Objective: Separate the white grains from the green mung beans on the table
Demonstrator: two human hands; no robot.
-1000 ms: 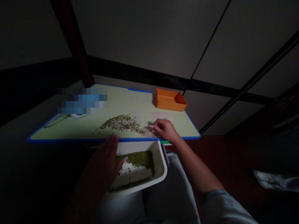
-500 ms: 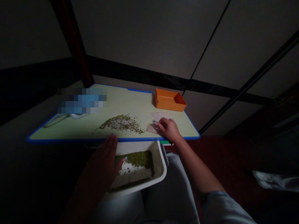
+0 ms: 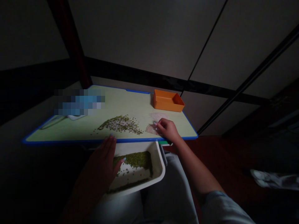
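So — R hand (image 3: 167,129) over tbl (image 3: 121,102), nr grains (image 3: 126,125)

A pale wall (image 3: 140,40) stands at twelve o'clock and a dark red post (image 3: 71,40) leans at ten. A blurry blue thing (image 3: 80,103) sits at nine. White shoes (image 3: 260,178) rest at four, on the red floor (image 3: 210,157).

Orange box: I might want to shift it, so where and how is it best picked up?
Probably by pinching the near wall of the orange box mid-rim, coming down from the near side, fingers inside, thumb outside. It sits upright with its top open, and that long wall faces the person.
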